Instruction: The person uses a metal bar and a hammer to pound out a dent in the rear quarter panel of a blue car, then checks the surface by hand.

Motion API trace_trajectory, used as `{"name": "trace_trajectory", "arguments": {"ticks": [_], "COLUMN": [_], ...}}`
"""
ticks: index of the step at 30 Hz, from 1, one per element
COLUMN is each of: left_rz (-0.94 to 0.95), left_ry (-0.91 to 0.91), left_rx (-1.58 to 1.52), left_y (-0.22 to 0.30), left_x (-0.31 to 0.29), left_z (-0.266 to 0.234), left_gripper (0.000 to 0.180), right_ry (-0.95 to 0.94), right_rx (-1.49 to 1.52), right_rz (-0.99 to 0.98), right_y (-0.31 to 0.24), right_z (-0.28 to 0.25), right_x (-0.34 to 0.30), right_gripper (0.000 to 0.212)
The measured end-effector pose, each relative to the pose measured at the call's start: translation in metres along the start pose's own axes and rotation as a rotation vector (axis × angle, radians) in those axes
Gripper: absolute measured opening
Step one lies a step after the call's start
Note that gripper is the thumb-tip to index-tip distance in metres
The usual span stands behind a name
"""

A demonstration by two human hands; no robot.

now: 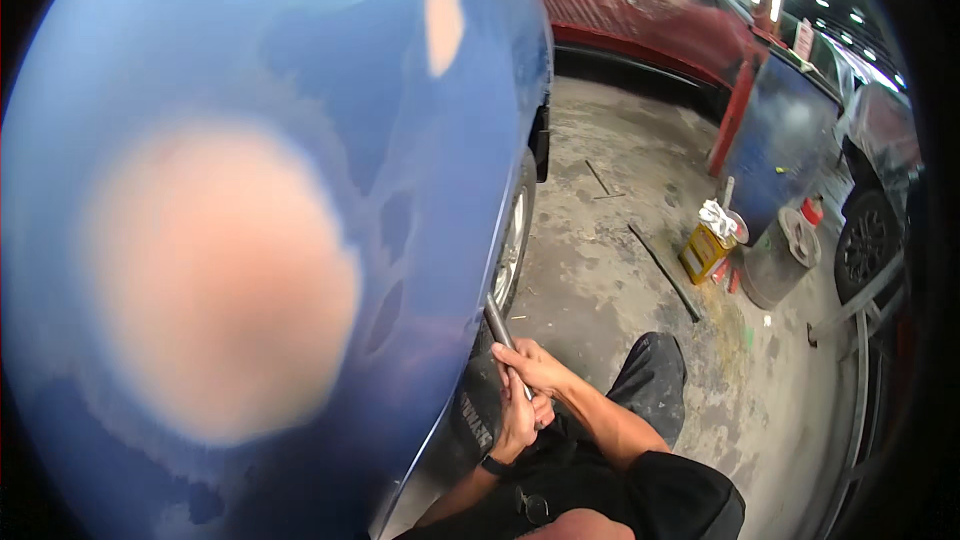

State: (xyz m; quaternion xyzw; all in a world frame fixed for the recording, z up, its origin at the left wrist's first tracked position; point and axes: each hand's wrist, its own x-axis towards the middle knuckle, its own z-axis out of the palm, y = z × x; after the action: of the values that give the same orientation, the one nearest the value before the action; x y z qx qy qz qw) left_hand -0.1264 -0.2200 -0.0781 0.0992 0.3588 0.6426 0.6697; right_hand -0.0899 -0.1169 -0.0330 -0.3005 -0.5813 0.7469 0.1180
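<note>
Metal bar [495, 316]: upper end is hidden at the edge of the blue panel; left hand [516, 422] and right hand [534, 366] cover much of the lower part.
Blue panel [395, 130]: is cut off at the top.
Pale round patch [225, 285]: its border is blurred.
Wheel [514, 240]: partly hidden behind the panel.
Yellow can [703, 254]: its print is too small to read.
</note>
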Motion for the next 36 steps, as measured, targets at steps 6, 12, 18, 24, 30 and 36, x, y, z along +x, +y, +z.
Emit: {"name": "trace_trajectory", "arguments": {"ticks": [6,12,18,24,30,36], "left_rz": [0.082,0.111,0.064,0.125,0.152,0.217], "left_ry": [0.062,-0.059,-0.16,-0.092,0.058,0.142], "left_rx": [-0.086,-0.045,-0.139,-0.232,-0.153,-0.182], "left_y": [0.047,0.075,0.061,0.048,0.037,0.025], "left_x": [0.037,0.072,0.112,0.144,0.136,0.123], "left_z": [0.047,0.084,0.105,0.127,0.098,0.101], "left_gripper": [0.06,0.06,0.062,0.063,0.061,0.06], "right_ry": [0.095,0.218,0.253,0.128,0.066,-0.037], "right_rx": [-0.245,-0.253,-0.374,-0.417,-0.199,-0.222], "right_rz": [-0.204,-0.301,-0.341,-0.417,-0.462,-0.379], "right_y": [-0.05,-0.093,-0.107,-0.092,-0.076,-0.058], "right_z": [-0.024,-0.061,-0.108,-0.147,-0.133,-0.122], "right_x": [0.032,0.045,0.045,0.082,0.072,0.081], "right_gripper": [0.046,0.048,0.058,0.056,0.051,0.05]}}
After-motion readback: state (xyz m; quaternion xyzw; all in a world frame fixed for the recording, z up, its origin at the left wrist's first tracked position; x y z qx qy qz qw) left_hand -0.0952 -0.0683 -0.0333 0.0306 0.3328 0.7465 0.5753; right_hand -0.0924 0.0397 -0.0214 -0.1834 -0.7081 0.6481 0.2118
